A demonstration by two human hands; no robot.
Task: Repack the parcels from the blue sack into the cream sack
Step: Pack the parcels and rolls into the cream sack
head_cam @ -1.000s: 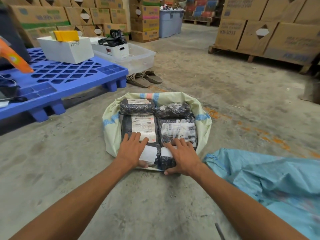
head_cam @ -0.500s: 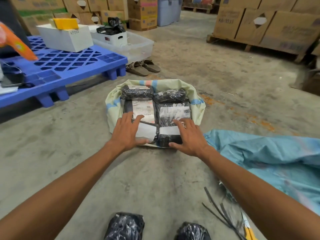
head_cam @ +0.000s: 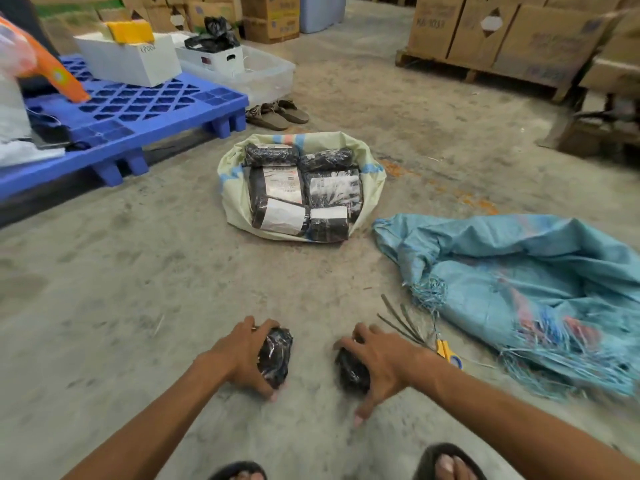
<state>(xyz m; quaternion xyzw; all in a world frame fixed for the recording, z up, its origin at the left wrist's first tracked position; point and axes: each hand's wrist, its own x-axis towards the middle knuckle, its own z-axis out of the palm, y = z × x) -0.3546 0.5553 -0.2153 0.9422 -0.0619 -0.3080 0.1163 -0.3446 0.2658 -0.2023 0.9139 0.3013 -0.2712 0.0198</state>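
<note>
1. Lower centre, on the floor (head_cam: 138, 306): my left hand (head_cam: 242, 355) grips the left parcel (head_cam: 275, 355); my right hand (head_cam: 384, 358) clasps the right parcel (head_cam: 349, 372).
2. I judge both light, soft, slick-wrapped; hold across the middle.
3. Target: cream sack (head_cam: 231, 188), centre.

- Soft, even light across the concrete floor (head_cam: 138, 271), shadows faint.
- Wide-angle bending at the edges; cardboard boxes (head_cam: 512, 32) and the blue sack (head_cam: 519, 271) fringe smeared with blur.

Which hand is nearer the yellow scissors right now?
Right. The right hand, holding the right parcel, sits just left of the scissors; the left hand grips the left parcel, farther left.
</note>
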